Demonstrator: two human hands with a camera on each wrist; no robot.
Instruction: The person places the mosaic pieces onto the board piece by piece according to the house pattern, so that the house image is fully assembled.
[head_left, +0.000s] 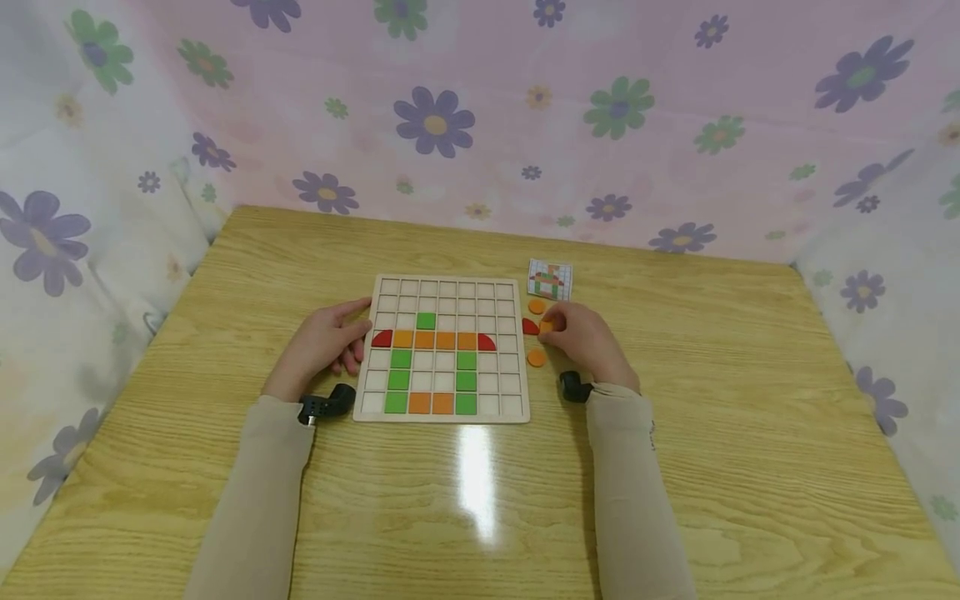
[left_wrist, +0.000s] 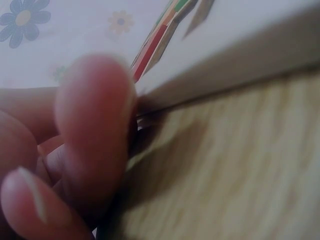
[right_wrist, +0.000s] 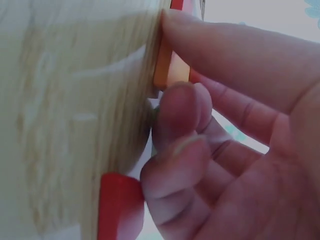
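1. Orange shows between the thumb and fingertips of the right hand (head_left: 588, 337), which pinches an orange piece (right_wrist: 176, 72) just beyond the board's right edge; fingers cover part of it, so its full outline and whether it touches the table (head_left: 735, 417) cannot be told.
2. The left hand (head_left: 317, 342) lies relaxed, thumb and forefinger touching the left edge of the wooden board (head_left: 442, 419); its other fingers are partly hidden, and the left wrist view is blurred.
3. In the right wrist view, one red piece (right_wrist: 121, 207) is cut off at the bottom; a second is mostly behind the thumb. The head view shows only one loose red piece there, beside the fingers.
4. The one picture card (head_left: 550, 279), past the board's far right corner, has print too small to make out fully.
5. Counted on the board's seven-by-seven grid: seven green squares (head_left: 401, 359), six orange squares (head_left: 446, 340), two curved red tiles (head_left: 487, 342).
6. Two orange discs (head_left: 536, 358) lie near the right hand.
7. Both sleeves (head_left: 255, 500) run out of view.
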